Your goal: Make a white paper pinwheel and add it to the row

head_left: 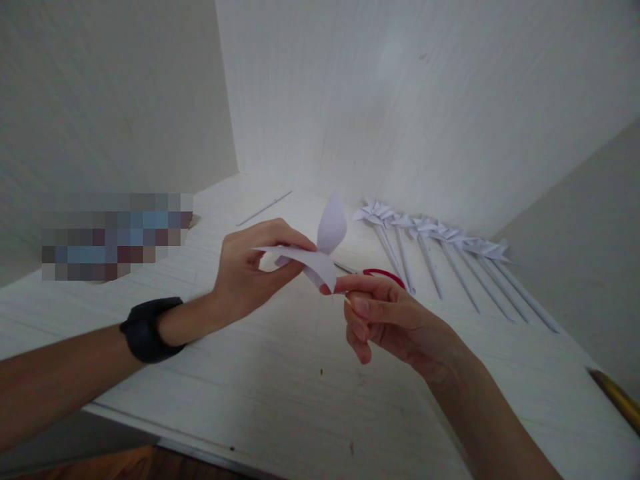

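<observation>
Up close, the left hand [250, 267] pinches a folded white paper piece [320, 250] while the right hand [383, 313] closes fingertips on its lower corner, red-handled scissors [383, 275] just behind and finished paper pinwheels [440, 247] farther beyond on the white table [280, 387].

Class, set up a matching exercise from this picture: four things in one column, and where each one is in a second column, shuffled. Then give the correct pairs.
Things:
1. folded white paper
2. red-handled scissors
3. black wristband
4. finished paper pinwheels

Places:
A. on the left wrist
B. lying in a row on the table, at the right by the wall
C. held between the left hand and the right hand
D. on the table just behind the right hand

Pairs: 1-C, 2-D, 3-A, 4-B
</observation>
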Tool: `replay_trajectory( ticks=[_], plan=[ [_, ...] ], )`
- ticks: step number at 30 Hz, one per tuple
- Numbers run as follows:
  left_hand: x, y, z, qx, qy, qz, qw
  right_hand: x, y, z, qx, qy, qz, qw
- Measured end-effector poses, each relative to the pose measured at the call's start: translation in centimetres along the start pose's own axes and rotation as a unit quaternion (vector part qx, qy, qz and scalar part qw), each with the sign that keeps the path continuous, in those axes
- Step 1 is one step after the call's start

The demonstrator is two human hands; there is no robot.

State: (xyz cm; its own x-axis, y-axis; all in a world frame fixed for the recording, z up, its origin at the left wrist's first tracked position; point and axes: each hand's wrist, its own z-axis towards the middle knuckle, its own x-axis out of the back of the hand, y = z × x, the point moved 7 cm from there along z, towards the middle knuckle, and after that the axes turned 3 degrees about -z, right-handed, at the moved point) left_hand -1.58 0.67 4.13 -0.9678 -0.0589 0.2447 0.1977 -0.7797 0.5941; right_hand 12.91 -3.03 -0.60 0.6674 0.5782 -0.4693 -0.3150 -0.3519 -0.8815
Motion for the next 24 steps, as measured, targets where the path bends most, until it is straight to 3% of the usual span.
replay_trajectory(
  ticks=[5, 11, 19, 24],
  plan=[
    [-0.1, 0.7, 0.0, -0.047, -0.027, 0.022, 0.998, 0.1, 0.1, 0.1, -0.002, 0.016, 0.001, 1.0],
    [-0.1, 0.6, 0.0, -0.021, -0.034, 0.052, 0.998, 0.2, 0.0, 0.2, 0.003, 0.034, 0.003, 0.999],
    [-0.1, 1.0, 0.1, -0.046, -0.037, 0.06, 0.996, 0.3, 0.1, 0.3, -0.013, 0.067, -0.014, 0.998],
    [0.0, 2.0, 0.2, -0.1, -0.034, 0.07, 0.992, 0.6, 0.2, 0.3, -0.019, 0.081, -0.025, 0.996]
  ],
)
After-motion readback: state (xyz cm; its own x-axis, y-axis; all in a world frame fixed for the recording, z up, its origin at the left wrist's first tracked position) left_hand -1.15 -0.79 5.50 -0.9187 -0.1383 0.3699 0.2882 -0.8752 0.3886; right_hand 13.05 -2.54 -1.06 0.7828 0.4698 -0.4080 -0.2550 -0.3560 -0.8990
